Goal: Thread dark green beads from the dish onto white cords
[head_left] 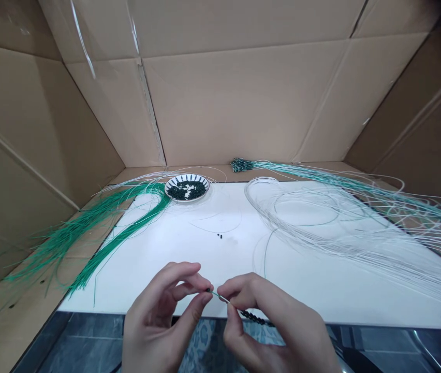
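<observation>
My left hand [162, 316] pinches a small dark bead [208, 290] between thumb and forefinger. From the bead a thin greenish-white cord [220, 297] runs across to my right hand [273, 321], whose thumb and forefinger are closed on it. A strand of black beads [256, 317] shows behind the right fingers and trails off to the right; part of it is hidden by the hand. Both hands are above the front edge of the white board [158, 290]. A little farther back, two loose dark beads [219, 236] lie on the board.
A striped-rim dish [205, 194] of dark beads stands at the back. Green strands [127, 230] spread to the left. Coiled clear strands [313, 241] cover the right side, and a bundle of beaded cords [241, 165] lies behind. Cardboard walls [244, 103] enclose the back and sides.
</observation>
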`<state>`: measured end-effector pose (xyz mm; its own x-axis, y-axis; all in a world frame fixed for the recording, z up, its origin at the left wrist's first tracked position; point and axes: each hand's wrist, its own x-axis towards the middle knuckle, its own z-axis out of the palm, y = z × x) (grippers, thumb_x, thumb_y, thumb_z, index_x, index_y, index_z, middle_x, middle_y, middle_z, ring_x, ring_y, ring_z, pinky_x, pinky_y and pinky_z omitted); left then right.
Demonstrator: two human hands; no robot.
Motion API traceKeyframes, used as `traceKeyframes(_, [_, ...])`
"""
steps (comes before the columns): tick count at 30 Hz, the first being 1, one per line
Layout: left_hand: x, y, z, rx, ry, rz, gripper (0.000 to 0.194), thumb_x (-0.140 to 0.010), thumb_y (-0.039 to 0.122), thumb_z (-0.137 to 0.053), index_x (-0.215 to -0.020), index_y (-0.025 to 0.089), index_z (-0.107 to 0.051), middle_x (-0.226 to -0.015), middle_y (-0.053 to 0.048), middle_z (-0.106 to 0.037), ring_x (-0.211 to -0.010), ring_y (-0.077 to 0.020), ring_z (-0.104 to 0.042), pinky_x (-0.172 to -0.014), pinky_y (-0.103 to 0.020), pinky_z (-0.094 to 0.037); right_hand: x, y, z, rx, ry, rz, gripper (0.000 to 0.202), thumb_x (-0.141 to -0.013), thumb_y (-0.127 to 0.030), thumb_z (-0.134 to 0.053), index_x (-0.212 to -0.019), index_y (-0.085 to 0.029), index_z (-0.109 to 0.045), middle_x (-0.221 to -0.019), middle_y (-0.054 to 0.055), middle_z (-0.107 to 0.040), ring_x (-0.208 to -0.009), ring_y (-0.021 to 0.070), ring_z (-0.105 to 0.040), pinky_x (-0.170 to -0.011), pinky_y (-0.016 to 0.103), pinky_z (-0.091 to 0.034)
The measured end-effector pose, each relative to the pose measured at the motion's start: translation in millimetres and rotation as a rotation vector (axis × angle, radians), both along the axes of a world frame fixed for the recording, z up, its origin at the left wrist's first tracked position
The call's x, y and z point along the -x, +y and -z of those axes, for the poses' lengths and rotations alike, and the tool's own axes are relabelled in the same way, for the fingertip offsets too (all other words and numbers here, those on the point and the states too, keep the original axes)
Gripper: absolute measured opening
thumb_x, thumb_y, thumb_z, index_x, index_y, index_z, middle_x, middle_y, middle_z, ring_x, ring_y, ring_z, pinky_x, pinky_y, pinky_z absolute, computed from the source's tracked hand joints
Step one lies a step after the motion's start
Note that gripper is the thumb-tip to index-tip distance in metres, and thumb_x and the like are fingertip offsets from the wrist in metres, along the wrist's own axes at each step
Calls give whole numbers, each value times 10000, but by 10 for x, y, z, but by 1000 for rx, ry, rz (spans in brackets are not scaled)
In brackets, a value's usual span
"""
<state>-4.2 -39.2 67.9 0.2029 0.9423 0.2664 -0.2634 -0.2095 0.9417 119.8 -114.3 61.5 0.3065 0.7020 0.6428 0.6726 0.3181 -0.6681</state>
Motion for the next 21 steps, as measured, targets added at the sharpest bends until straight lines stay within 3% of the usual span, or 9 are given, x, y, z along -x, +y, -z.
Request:
traceKeyframes(10, [-11, -20, -8, -4, -19, 21, 205, -709, 301, -942, -881, 316, -832, -734, 30, -761, -702, -120, -718, -692, -125, -600, 25, -36, 43, 21, 51, -3, 239, -804, -35, -530, -867, -265, -516, -899, -68, -786, -794, 88, -777, -788, 121, -585])
traceKeyframes(21, [-10, -43, -28, 56, 11, 6, 237, -684, 271, -952, -871, 298, -808, -727, 31, -759, -693, -133, -725, -686, -150, -609, 2, -32, -13, 27, 27, -27, 251, -803, -19, -508, -871, -259, -531, -891, -27, -789, -780, 122, -786, -767, 157, -612])
